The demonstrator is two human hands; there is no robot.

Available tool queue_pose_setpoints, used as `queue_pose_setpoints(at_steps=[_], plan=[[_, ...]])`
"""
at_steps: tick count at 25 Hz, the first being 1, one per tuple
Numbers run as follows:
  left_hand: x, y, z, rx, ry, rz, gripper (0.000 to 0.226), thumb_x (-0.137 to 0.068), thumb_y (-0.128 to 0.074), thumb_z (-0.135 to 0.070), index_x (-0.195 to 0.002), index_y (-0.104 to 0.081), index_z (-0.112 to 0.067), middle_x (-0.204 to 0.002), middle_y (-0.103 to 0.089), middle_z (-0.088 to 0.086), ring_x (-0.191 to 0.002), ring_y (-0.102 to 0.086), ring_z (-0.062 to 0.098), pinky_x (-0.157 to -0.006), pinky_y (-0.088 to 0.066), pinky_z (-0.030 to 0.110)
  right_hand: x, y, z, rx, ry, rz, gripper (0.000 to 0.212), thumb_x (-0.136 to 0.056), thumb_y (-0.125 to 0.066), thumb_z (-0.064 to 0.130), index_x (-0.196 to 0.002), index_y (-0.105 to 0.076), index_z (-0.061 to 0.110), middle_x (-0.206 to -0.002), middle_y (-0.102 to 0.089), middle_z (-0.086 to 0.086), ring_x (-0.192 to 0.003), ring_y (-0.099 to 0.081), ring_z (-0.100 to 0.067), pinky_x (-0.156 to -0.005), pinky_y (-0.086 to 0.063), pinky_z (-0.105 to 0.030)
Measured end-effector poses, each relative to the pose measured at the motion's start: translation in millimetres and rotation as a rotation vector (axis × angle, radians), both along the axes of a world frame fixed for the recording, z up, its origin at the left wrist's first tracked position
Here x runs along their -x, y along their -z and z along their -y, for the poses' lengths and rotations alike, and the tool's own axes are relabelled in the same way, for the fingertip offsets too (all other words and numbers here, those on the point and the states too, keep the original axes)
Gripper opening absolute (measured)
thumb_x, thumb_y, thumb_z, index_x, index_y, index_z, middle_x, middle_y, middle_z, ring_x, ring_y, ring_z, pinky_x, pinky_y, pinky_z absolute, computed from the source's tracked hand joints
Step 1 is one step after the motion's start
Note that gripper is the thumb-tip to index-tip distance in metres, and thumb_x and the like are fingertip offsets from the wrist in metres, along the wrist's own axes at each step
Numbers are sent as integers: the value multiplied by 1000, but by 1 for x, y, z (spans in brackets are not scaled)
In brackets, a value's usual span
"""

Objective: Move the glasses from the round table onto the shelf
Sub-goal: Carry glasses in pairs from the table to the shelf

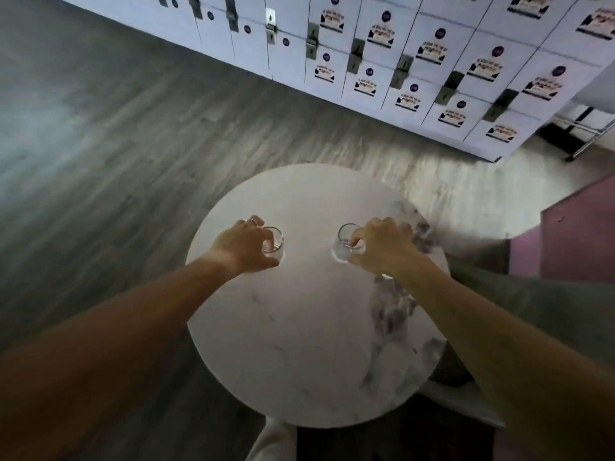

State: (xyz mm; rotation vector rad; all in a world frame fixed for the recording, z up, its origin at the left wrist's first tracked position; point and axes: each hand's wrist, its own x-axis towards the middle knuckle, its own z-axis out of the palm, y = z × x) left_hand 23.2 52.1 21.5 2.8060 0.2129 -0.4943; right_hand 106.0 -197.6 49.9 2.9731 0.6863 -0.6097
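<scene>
Two small clear glasses stand on the round white marble table point(299, 344). My left hand point(244, 246), with a ring on one finger, is curled around the left glass point(275, 242) from its left side. Over the right glass point(344, 242) my right hand point(382, 247) is closed, fingertips on its rim and side. Both glasses appear to rest on the tabletop, upright. No shelf is recognisable in view.
A wall of white lockers point(416, 68) with stickers and latches runs across the back. Grey wood-look floor point(100, 161) lies to the left. A pink cabinet point(579, 234) stands at the right, with a metal rack point(585, 128) behind it.
</scene>
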Motion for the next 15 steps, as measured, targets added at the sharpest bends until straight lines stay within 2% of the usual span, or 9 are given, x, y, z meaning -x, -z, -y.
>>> queue_pose_setpoints(at_steps=[2,4,8,11,15], plan=[[-6,17,-5,2,27,-27,30,-74,-73,-47,-99,-74,-30,-135,-53,1,-117,-56,26,-96,-47,34,-8,18,-4,38,13,-23,48,-80,-46,63,-106,-72,31,-114,-61,-6,-112,-54,-31,-105,-38,-54],[-12,30,-9,4,49,-18,26,-76,-70,-43,-93,-76,-24,-125,-59,4,-107,-63,28,-88,-49,32,-15,35,-7,105,14,17,40,-86,-49,57,-103,-73,30,-113,-58,-5,-111,-53,-29,-106,-33,-58],[-22,32,-14,71,83,20,20,-74,-77,-41,-82,-74,-22,-114,-64,5,-97,-65,30,-82,-47,32,-23,41,-12,21,34,41,31,-87,-61,52,-98,-74,26,-111,-58,-5,-110,-54,-26,-102,-33,-51],[-37,12,-15,153,97,66,21,-76,-78,-43,-76,-70,-23,-107,-65,4,-94,-64,26,-81,-44,31,-30,17,-11,-176,113,49,30,-84,-67,52,-93,-73,24,-107,-59,-6,-103,-59,-26,-104,-34,-47],[-83,-59,4,232,178,247,24,-76,-78,-43,-69,-61,-28,-86,-60,0,-84,-63,26,-73,-42,31,-47,-61,8,-362,220,160,34,-85,-68,50,-94,-71,18,-104,-59,-8,-93,-61,-27,-88,-42,-36]])
